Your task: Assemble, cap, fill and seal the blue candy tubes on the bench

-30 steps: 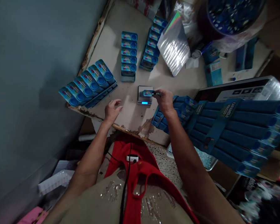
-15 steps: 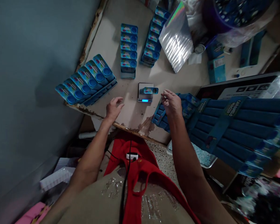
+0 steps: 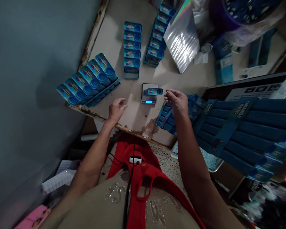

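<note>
A small blue printed box (image 3: 154,91) rests on a pocket digital scale (image 3: 146,86) whose display is lit blue; a dark round opening shows at the box's right end. Just right of the box, apart from it, my right hand (image 3: 177,101) hovers with thumb and fingertips pinched together. Whether something tiny is in that pinch I cannot make out. My left hand (image 3: 116,112) floats over the table's front edge, left of the scale, empty, with its fingers curved and apart from the thumb.
Blue boxes stand in rows at the left (image 3: 87,81), back (image 3: 132,45) and back right (image 3: 156,43). A silver sheet (image 3: 182,39) leans near a purple tub (image 3: 216,19). Bundled blue boxes (image 3: 248,127) lie at the right, above a tray of pale blue pieces (image 3: 208,159).
My right hand has drifted slightly to the right, its pinch still close to the box. My left hand and the box on the scale stay practically the same, while the view shifts a little.
</note>
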Tool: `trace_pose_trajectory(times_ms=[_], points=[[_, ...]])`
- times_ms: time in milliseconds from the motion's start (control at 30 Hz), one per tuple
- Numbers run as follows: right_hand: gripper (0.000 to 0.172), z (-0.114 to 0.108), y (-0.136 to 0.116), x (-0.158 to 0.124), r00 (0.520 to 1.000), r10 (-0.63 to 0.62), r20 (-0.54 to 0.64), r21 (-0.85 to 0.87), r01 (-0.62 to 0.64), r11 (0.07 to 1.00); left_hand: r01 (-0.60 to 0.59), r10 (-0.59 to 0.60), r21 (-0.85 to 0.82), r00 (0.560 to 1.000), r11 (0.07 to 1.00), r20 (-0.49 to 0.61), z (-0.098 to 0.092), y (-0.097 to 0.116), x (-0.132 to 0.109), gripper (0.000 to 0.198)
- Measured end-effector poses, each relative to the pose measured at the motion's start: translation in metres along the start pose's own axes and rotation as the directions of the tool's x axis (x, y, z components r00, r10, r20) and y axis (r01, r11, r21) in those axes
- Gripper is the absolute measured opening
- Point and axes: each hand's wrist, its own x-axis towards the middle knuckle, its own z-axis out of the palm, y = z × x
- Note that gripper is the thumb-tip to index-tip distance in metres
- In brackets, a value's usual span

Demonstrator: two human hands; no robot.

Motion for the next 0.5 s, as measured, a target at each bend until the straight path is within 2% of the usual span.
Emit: trace_pose_trajectory(times_ms=[100, 167, 267, 333, 367, 433, 500], points=[[0.027, 0.000, -0.005, 0.003, 1.000, -0.004, 0.006, -0.027, 0.005, 1.000, 0.041, -0.042, -0.017, 0.999, 0.999, -0.015, 0.002, 0.006, 0.001, 0.031], [0.024, 0.004, -0.013, -0.001, 1.000, 0.014, 0.019, 0.040, -0.015, 0.999, 0.012, -0.011, 0.014, 0.999, 1.000, -0.046, 0.008, 0.022, 0.005, 0.033], [0.021, 0.017, -0.024, -0.027, 0.996, 0.047, 0.081, 0.185, -0.061, 0.981, -0.160, 0.164, 0.091, 0.986, 0.983, -0.042, 0.028, 0.062, 0.022, 0.046], [0.020, 0.029, -0.024, -0.058, 0.975, 0.107, 0.196, 0.235, -0.153, 0.960, -0.282, 0.282, 0.106, 0.959, 0.954, 0.015, 0.047, 0.090, 0.039, 0.057], [0.020, 0.033, -0.019, -0.078, 0.947, 0.162, 0.278, 0.236, -0.230, 0.944, -0.332, 0.328, 0.107, 0.943, 0.937, 0.056, 0.056, 0.103, 0.048, 0.062], [0.020, 0.036, -0.001, -0.120, 0.846, 0.298, 0.443, 0.184, -0.411, 0.893, -0.398, 0.381, 0.110, 0.913, 0.911, 0.149, 0.073, 0.119, 0.066, 0.072], [0.023, 0.024, 0.025, -0.159, 0.746, 0.403, 0.530, 0.125, -0.538, 0.833, -0.418, 0.386, 0.111, 0.894, 0.902, 0.227, 0.083, 0.124, 0.080, 0.079]])
